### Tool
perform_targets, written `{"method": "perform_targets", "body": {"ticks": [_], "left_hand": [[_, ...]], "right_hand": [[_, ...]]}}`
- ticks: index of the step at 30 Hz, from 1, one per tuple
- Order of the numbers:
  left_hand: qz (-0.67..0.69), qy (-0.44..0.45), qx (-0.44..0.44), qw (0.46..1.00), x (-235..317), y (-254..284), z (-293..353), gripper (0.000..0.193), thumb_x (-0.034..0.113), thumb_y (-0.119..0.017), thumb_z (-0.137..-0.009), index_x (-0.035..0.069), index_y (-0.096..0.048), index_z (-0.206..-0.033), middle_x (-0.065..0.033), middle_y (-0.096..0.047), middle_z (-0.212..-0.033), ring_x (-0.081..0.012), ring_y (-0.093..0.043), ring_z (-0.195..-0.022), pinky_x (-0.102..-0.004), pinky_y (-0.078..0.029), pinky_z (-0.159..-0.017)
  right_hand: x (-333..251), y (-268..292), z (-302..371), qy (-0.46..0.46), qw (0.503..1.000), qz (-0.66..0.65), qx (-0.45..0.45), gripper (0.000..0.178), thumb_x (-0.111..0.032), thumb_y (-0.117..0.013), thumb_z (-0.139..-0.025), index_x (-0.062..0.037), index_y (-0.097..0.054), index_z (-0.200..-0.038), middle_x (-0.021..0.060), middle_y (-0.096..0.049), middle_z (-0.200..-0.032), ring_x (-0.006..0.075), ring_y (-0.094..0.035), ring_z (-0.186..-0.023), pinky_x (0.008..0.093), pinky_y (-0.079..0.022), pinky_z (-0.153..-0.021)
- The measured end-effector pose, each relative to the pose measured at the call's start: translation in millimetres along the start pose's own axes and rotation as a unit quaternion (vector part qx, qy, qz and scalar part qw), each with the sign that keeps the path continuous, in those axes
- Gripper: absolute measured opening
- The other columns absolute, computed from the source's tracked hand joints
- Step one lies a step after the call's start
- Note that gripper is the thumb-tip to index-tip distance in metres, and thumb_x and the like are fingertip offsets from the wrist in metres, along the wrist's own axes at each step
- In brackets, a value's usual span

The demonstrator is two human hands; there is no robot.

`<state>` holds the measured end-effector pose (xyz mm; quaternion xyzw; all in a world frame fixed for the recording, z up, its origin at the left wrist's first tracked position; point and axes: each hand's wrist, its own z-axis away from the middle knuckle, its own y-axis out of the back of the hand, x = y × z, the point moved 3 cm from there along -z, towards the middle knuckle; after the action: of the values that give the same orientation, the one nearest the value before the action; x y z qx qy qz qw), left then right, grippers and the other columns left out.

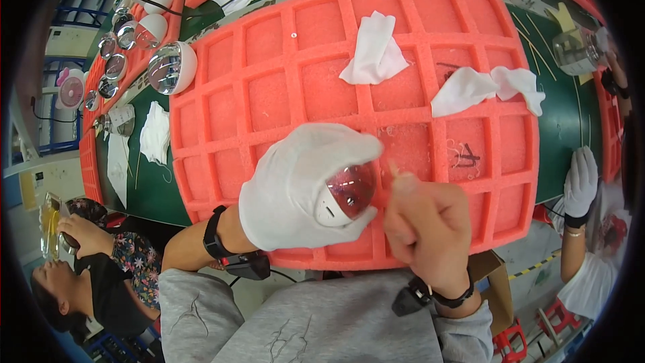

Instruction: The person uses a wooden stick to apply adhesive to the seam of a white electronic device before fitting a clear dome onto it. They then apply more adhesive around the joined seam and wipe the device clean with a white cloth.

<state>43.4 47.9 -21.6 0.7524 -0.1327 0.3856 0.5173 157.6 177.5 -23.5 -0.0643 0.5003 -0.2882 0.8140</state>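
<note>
My left hand (302,185), in a white glove, is closed round a small ball-shaped piece with a white shell (327,210) and a shiny, see-through-looking dome (355,187). The dome faces right and reflects the red below. Just right of it, my bare right hand (430,218) is pinched closed, its fingertips smeared by motion. A thin pale stick (394,167) seems to poke out from those fingers towards the dome, though its outline is blurred. Both hands are over the near part of a red foam tray (361,97) with square pockets.
White cloths (375,50) lie on the tray. A larger mirrored dome (172,68) rests at its left corner, with several more domes (149,30) behind. Thin sticks (537,44) and a glass jar (576,50) are at right. Other people (101,282) work at both sides; one gloved hand (580,181) is at right.
</note>
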Motion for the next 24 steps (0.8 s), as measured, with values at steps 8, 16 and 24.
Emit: {"method": "perform_targets", "body": {"ticks": [8,16,24], "left_hand": [[0.100,0.040,0.022,0.994,3,2,-2,0.074,0.023,-0.089,-0.067,0.011,-0.059,-0.134,-0.0093,-0.067,-0.111,-0.0297,-0.066,-0.100,-0.0396,-0.055,-0.083],[0.133,0.017,-0.013,0.991,-3,8,-3,0.052,0.009,-0.081,-0.075,0.001,-0.063,-0.123,-0.0165,-0.067,-0.116,-0.0304,-0.067,-0.107,-0.0377,-0.052,-0.092],[0.231,0.024,-0.074,0.970,-16,15,-10,0.036,-0.004,-0.056,-0.085,0.000,-0.063,-0.120,-0.0197,-0.066,-0.117,-0.0361,-0.066,-0.108,-0.0412,-0.052,-0.095]], "right_hand": [[13,16,13,0.112,0.993,-0.009,-0.039,0.055,-0.022,-0.040,-0.109,-0.0030,-0.043,-0.057,0.0009,-0.039,-0.046,0.0087,-0.032,-0.036,0.0286,-0.022,-0.036],[12,11,5,0.112,0.989,0.041,-0.083,0.051,-0.020,-0.041,-0.107,0.0025,-0.059,-0.065,0.0012,-0.045,-0.047,0.0080,-0.036,-0.038,0.0280,-0.025,-0.038],[12,15,11,0.141,0.977,0.129,-0.090,0.038,-0.017,-0.040,-0.106,0.0094,-0.066,-0.098,-0.0007,-0.048,-0.050,0.0059,-0.038,-0.040,0.0248,-0.027,-0.041]]}}
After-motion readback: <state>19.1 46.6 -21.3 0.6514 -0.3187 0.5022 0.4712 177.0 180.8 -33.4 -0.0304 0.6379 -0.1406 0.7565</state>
